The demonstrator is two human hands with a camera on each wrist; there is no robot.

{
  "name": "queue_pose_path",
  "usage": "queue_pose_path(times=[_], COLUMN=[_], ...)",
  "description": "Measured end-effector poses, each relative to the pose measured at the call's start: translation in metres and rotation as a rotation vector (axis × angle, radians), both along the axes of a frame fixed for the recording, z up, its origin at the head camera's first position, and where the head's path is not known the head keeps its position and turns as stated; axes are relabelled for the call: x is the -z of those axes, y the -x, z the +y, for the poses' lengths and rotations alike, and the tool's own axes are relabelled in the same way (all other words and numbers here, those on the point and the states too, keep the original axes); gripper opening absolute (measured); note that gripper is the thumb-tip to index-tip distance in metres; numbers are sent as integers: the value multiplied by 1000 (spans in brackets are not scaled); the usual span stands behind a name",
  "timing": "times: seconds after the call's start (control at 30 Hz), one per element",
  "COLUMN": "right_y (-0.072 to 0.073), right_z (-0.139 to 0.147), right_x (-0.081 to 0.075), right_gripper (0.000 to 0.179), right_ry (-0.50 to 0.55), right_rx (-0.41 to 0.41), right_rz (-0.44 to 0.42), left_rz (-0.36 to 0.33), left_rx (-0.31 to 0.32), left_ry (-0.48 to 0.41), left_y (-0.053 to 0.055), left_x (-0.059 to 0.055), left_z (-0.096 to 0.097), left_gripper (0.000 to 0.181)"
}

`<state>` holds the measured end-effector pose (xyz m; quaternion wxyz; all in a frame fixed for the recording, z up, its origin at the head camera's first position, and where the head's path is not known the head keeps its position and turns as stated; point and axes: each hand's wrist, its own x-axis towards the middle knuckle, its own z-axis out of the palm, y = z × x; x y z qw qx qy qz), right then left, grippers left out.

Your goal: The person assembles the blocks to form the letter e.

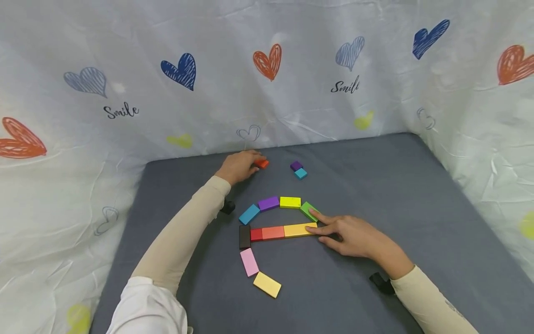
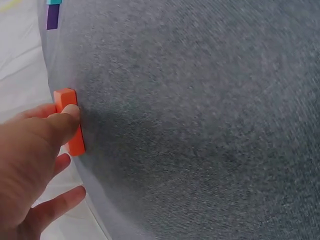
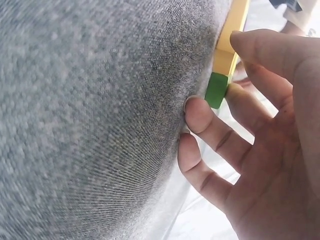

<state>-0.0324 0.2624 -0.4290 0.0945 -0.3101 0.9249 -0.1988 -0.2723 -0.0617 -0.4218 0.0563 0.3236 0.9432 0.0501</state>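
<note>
At the far edge of the grey surface, my left hand (image 1: pixel 239 167) pinches an orange block (image 2: pixel 76 143) between thumb and fingers. In the left wrist view the thumb lies across the block's near face. My right hand (image 1: pixel 354 236) rests at the right end of a block layout. One finger touches the green block (image 1: pixel 308 208); another digit lies on the end of the amber block (image 1: pixel 294 230). Blue (image 1: pixel 249 214), purple (image 1: pixel 268 203) and yellow (image 1: pixel 290 202) blocks curve away from the green one. Beside the amber block lie a coral block (image 1: pixel 273 233) and a red block (image 1: pixel 256 234).
A black block (image 1: pixel 244 237) closes the left side, with pink (image 1: pixel 249 262) and pale yellow (image 1: pixel 267 285) blocks curving below it. Near the back lie a dark purple block (image 1: pixel 296 165) and a light blue block (image 1: pixel 301 173). A heart-printed white cloth (image 1: pixel 225 111) hangs behind.
</note>
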Motion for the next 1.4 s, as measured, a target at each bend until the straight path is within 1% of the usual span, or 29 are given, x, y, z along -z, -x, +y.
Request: queue_pose_path(times=[0.13, 0.23, 0.37, 0.47, 0.63, 0.77, 1.0, 1.13, 1.3, 1.4], right_y=[0, 0, -1, -1, 1, 3, 3, 3, 2, 2], right_z=[-1, -2, -2, -2, -2, -2, -2, -2, -2, -2], right_x=[0, 0, 1, 2, 2, 2, 1, -1, -2, -2], right_gripper=[43, 43, 43, 43, 43, 44, 44, 44, 44, 44], right_ry=[-6, -8, -5, -3, -2, -3, -10, 2, 11, 10], right_rx=[5, 7, 4, 2, 1, -1, -3, -3, 0, 3], right_rz=[-4, -3, -8, -17, -29, -28, -18, -27, -31, -34], left_rz=[20, 19, -3, -26, -50, -48, -42, -24, -22, -20], left_rx=[-29, -44, -62, -76, -86, -82, -70, -73, -100, -96], left_ry=[-28, -67, -105, -112, -96, -91, -127, -153, -158, -183], left_y=[0, 1, 1, 0, -2, -2, -3, -4, -8, -13], left_x=[2, 4, 6, 6, 5, 3, 1, 1, -4, -8], left_z=[-1, -1, 0, 1, 2, 1, -2, -5, -9, -13], left_gripper=[43, 38, 36, 36, 37, 37, 37, 37, 40, 41])
